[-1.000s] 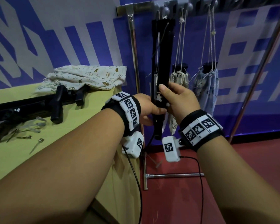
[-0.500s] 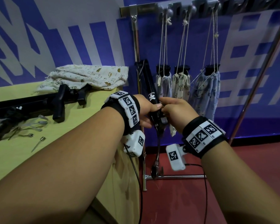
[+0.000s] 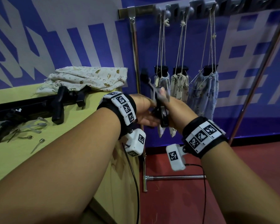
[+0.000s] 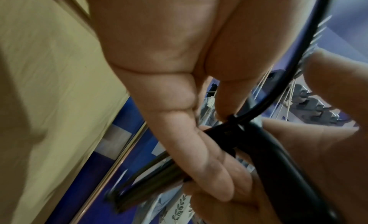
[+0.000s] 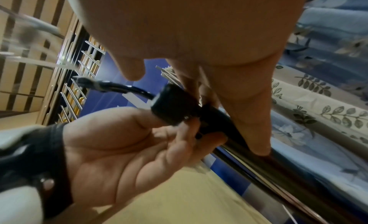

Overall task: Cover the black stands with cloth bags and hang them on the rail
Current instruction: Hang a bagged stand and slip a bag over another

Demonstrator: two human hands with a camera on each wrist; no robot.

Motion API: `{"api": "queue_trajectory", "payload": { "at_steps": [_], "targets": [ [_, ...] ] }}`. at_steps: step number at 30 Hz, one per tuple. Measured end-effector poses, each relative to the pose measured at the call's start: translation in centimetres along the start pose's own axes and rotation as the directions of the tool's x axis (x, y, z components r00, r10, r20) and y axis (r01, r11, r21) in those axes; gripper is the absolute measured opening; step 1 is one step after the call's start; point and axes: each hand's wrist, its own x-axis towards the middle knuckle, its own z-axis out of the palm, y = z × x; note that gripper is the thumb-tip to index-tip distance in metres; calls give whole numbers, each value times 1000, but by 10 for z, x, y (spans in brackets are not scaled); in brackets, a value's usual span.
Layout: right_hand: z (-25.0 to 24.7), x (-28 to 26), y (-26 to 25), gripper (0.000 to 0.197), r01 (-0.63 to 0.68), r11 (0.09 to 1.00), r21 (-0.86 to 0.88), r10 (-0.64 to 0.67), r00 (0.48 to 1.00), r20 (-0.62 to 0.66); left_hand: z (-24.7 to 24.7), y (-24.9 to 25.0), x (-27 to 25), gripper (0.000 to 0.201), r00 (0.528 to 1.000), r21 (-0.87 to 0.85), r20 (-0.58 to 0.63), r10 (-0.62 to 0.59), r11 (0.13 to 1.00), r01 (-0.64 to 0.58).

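Both hands, left hand (image 3: 145, 113) and right hand (image 3: 173, 107), grip one bare black stand (image 3: 162, 113) off the bench (image 3: 81, 152) edge, 6 o'clock below the rail (image 3: 152, 9), probably folding it for bagging; view blurred.

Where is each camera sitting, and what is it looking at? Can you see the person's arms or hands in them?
Head: on the person's head, facing forward and down at the metal hanging rail; both forearms and hands show.
Left wrist: on the left wrist, looking along the left hand gripping the black folding stand.
Right wrist: on the right wrist, looking along the right hand; the left palm shows too.
All three share the stand.
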Motion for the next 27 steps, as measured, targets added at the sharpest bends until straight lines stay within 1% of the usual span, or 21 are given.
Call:
{"api": "queue_trajectory", "payload": {
  "at_steps": [1, 4, 5, 7, 8, 9, 11, 13, 14, 15, 16, 18, 20, 22, 23, 25, 27],
  "targets": [
    [0, 0, 2, 79, 11, 998, -67, -12, 1000, -11, 0, 1, -2, 28, 1000, -24, -10, -8, 1000, 7],
    [-2, -1, 6, 63, 48, 975, -217, -50, 999, -5, -1, 5, -4, 23, 999, -40, 38, -1, 999, 3],
    [-3, -1, 7, 68, 50, 963, -263, -54, 998, -10, -2, 5, -6, 21, 999, -18, 43, -5, 1000, 6],
    [-4, 0, 8, 87, 85, 943, -322, -101, 994, -34, -2, 3, -6, 20, 1000, -17, 24, -3, 1000, 3],
    [-5, 0, 7, 86, 107, 932, -346, -132, 990, -48, -2, 2, -6, 21, 1000, -48, 16, 18, 999, -17],
    [-6, -2, 4, 80, 137, 924, -358, -167, 985, -54, -2, 2, -6, 24, 999, -74, 20, 41, 997, -39],
    [-6, -2, 2, 57, 191, 923, -333, -224, 973, -62, -1, 2, -7, 30, 999, -67, 18, 46, 997, -45],
    [-5, -1, 4, 30, 209, 936, -283, -232, 971, -50, 1, 2, -6, 42, 1000, -40, 17, 13, 999, -12],
    [-4, 2, 7, 21, 221, 928, -301, -243, 970, -34, 2, 2, -6, 45, 1000, -19, 31, 1, 1000, 0],
    [-4, 4, 10, 16, 222, 915, -336, -243, 970, -22, 4, 2, -7, 45, 999, 9, 37, -7, 1000, 7],
    [-5, 5, 13, 13, 215, 912, -348, -235, 972, -16, 4, 2, -7, 46, 999, 28, 33, -13, 1000, 12],
    [-5, 3, 13, 15, 195, 939, -284, -206, 978, -12, 3, 1, -6, 50, 998, 18, 48, -32, 999, 31],
    [-8, 3, 11, 17, 198, 946, -257, -217, 975, -48, 2, 1, -6, 47, 997, 2, 69, -27, 1000, 27],
    [-11, 4, 9, 10, 196, 941, -277, -235, 965, -116, 1, 4, -6, 42, 997, -12, 79, -22, 1000, 23],
    [-13, 5, 8, 7, 195, 941, -278, -244, 958, -152, 0, 5, -6, 39, 997, -23, 70, -19, 1000, 21],
    [-15, 8, 8, 9, 190, 938, -288, -252, 948, -193, -2, 8, -6, 33, 999, -50, 34, -11, 999, 13],
    [-16, 7, 7, 9, 180, 936, -303, -249, 946, -207, -5, 13, -6, 27, 999, -103, -41, 18, 994, -22]
  ]
}}
